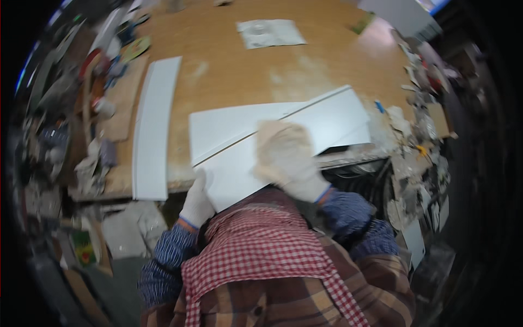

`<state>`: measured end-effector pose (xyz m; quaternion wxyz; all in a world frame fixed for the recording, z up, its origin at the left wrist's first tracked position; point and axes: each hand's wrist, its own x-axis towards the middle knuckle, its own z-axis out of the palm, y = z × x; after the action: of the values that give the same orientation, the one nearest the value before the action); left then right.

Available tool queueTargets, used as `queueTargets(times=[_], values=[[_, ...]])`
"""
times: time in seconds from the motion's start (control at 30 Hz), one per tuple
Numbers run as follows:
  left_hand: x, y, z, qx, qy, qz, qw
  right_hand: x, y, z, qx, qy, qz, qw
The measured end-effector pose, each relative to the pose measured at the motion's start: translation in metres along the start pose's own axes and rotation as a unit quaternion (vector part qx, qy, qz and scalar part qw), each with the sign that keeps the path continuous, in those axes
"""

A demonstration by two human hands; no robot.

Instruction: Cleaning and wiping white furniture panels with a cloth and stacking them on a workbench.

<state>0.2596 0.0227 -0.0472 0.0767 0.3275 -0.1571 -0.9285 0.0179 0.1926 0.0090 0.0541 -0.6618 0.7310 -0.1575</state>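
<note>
A white flat panel (327, 120) lies tilted across the near edge of a wooden workbench (245, 71), on top of another white panel (218, 128). My left hand (196, 204), in a white glove, grips the top panel's near corner. My right hand (286, 158), also gloved, presses flat on the panel with a tan pad or block under the fingers; the picture is blurred, so I cannot tell what the pad is.
A long narrow white board (155, 125) lies along the bench's left side. A grey printed sheet (269, 32) lies at the far middle. Tools and clutter crowd the left edge (103, 87), and scraps and debris pile up on the right (419, 136).
</note>
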Motion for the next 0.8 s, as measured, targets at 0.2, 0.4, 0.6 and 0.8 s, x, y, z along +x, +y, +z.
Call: queueTargets(times=[0.2,0.4,0.6,0.8], values=[[0.003,0.003,-0.022,0.045,0.059,0.028,0.997,0.004,0.014,0.009,-0.047,0.211,-0.08,0.973],[-0.01,0.001,-0.005,0.059,0.042,0.06,0.996,-0.069,0.211,-0.009,-0.042,0.274,0.234,0.932],[-0.051,0.014,-0.036,0.074,0.126,0.211,0.967,-0.124,0.272,-0.045,-0.054,0.15,0.627,0.763],[-0.101,0.039,-0.071,0.001,0.084,0.318,0.944,-0.11,0.191,-0.033,0.169,0.551,0.468,0.67]])
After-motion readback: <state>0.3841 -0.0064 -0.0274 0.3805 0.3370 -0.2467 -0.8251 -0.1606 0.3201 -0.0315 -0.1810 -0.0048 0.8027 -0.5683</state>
